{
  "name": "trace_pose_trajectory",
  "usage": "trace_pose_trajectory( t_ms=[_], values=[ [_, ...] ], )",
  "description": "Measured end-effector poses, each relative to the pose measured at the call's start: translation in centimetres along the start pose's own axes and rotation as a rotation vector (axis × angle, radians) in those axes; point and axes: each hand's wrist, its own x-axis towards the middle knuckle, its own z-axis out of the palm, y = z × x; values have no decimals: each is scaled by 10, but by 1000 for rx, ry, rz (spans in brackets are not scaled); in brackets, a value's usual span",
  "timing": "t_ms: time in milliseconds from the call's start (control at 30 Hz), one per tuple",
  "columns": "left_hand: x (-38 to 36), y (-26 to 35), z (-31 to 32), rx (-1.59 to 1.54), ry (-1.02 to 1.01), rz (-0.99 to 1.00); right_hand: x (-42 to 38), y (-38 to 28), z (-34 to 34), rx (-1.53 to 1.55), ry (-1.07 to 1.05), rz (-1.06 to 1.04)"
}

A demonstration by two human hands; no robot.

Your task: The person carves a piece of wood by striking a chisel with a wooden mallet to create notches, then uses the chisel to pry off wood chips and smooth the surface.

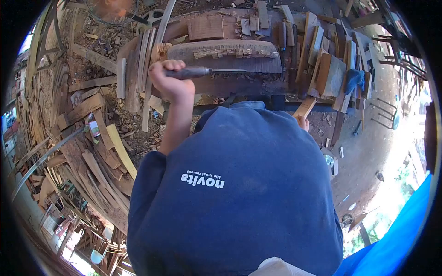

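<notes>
My left hand (172,80) is closed round the dark wooden handle of a chisel (195,72). Its thin metal blade points right, over the lower edge of a dark board (225,66). A row of rough, splintered pale wood (235,53) runs along this board. To the right of my body, my right hand (303,123) shows only in part, its fingers wrapped round the lower end of a light wooden piece (305,107). The rest of that hand is hidden behind my blue shirt (239,184).
A rectangular wood block (205,27) lies at the back of the bench. Stacked offcuts (330,76) and a blue cloth (354,80) fill its right side. Long strips (146,64) lean at the left. Scrap planks (94,170) and wood chips cover the ground further left.
</notes>
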Motion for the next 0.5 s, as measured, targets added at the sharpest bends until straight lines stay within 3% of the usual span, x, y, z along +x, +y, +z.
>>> trace_pose_trajectory(
  t_ms=[33, 67, 100, 200, 300, 367, 433, 467, 500],
  values=[
    [-5, -6, 6, 239, 27, 185, 0, 3, -1, 0, 4, -1],
    [-3, -21, -18, 501, -101, 336, 1, 5, -3, -54, -32, -58],
    [-4, -31, -29, 500, -101, 335, 2, 8, -4, -109, -69, -114],
    [-5, -44, -45, 1039, -507, 795, 5, 25, -3, -6, -110, -186],
    [1, -39, -35, 1216, -526, 787, -12, -7, 6, -93, -78, -86],
    [5, -37, -25, 1122, -488, 694, -15, -17, 10, -66, -46, -33],
    [22, -34, -22, 1103, -613, 564, -20, -30, 17, -35, -9, 18],
    [28, -27, -20, 1248, -711, 713, -23, -38, 21, -16, 28, 74],
    [32, -31, -20, 1250, -710, 711, -26, -43, 23, 2, 63, 130]
  ],
)
